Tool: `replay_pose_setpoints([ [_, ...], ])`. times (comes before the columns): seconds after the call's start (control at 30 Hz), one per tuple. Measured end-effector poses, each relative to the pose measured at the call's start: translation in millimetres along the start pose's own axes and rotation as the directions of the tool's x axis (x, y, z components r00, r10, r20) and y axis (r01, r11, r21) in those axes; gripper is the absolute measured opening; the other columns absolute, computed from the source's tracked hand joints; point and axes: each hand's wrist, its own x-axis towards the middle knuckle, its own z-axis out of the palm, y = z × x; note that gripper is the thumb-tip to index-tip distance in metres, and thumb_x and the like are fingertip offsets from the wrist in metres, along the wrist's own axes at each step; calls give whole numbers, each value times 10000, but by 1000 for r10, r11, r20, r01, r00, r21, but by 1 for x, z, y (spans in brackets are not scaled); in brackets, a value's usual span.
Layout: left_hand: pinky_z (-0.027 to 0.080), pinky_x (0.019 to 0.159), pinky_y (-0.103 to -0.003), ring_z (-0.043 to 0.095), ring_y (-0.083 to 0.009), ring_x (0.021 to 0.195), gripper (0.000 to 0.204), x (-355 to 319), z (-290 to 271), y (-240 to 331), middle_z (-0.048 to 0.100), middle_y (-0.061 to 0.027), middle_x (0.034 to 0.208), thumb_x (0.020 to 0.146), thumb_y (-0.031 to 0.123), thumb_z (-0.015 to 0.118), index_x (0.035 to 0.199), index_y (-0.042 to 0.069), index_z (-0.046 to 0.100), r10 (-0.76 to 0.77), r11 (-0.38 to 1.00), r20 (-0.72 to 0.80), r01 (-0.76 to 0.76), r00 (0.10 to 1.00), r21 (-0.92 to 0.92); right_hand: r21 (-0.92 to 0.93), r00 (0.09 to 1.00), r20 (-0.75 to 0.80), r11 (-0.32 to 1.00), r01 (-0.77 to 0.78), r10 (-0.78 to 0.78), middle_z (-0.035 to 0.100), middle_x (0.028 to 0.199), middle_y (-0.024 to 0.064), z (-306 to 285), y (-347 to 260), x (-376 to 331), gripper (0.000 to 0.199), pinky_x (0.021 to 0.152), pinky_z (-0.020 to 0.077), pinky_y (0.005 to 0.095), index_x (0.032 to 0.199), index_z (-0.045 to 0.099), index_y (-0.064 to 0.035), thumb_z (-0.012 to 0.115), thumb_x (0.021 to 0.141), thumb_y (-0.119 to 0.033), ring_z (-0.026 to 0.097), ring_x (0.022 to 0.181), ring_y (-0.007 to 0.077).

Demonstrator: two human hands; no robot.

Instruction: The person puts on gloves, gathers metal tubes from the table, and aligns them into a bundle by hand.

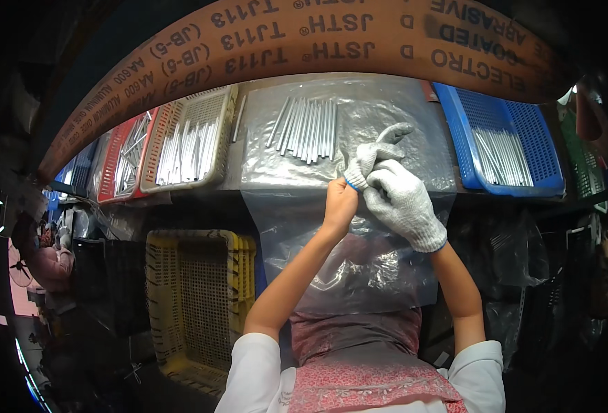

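My left hand (341,205) is bare and closed on the blue-edged cuff of a white knitted work glove (373,157). The loose glove points away from me, and one of its fingers sticks out to the right. My right hand (403,199) wears a matching white glove, its fingers curled against the loose glove beside the cuff. Just beyond and to the left, a row of slim silvery metal rods (307,131) lies on a clear plastic sheet (269,165). The sheet covers the tabletop and hangs over its front edge.
Baskets of similar rods stand on both sides: a beige basket (214,162) and a red basket (150,158) at left, a blue basket (464,148) at right. Below left is a yellow crate (238,275). A brown abrasive belt (304,41) arches across the far side.
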Motion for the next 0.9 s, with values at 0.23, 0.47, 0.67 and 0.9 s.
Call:
replay_pose_setpoints([
  [0.23, 357, 536, -256, 402, -36, 625, 308, 8, 1, -8, 507, 51, 674, 1004, 194, 490, 858, -45, 619, 157, 963, 163, -187, 974, 195, -61, 1000, -14, 998, 4, -5, 598, 914, 146, -1, 16, -2, 132, 692, 507, 405, 882, 598, -26, 657, 765, -40, 625, 801, 340],
  [0.47, 505, 792, -284, 659, -137, 890, 279, -30, 10, 47, 722, -123, 1018, 941, 106, 562, 1176, -14, 652, 196, 875, 402, -345, 894, 340, -70, 952, -292, 990, -121, 96, 616, 967, 135, -3, 65, 5, 116, 762, 499, 329, 964, 615, 16, 633, 871, -51, 625, 853, 251],
  [0.67, 526, 794, -370, 688, -281, 873, 222, -100, -12, 75, 717, -147, 954, 869, 145, 602, 1023, 31, 713, 223, 784, 524, -471, 822, 405, -87, 843, -532, 986, -143, 76, 642, 987, 136, 2, 83, 13, 223, 816, 496, 321, 1035, 636, 53, 635, 930, -144, 622, 888, 228],
  [0.9, 509, 836, -392, 661, -304, 928, 205, -130, -17, 95, 706, -137, 956, 876, 151, 607, 1019, 45, 708, 251, 691, 612, -581, 750, 429, -507, 904, -351, 861, 37, -245, 645, 1056, 182, -22, 72, 15, 168, 860, 506, 392, 1008, 656, 18, 656, 892, -102, 633, 964, 327],
])
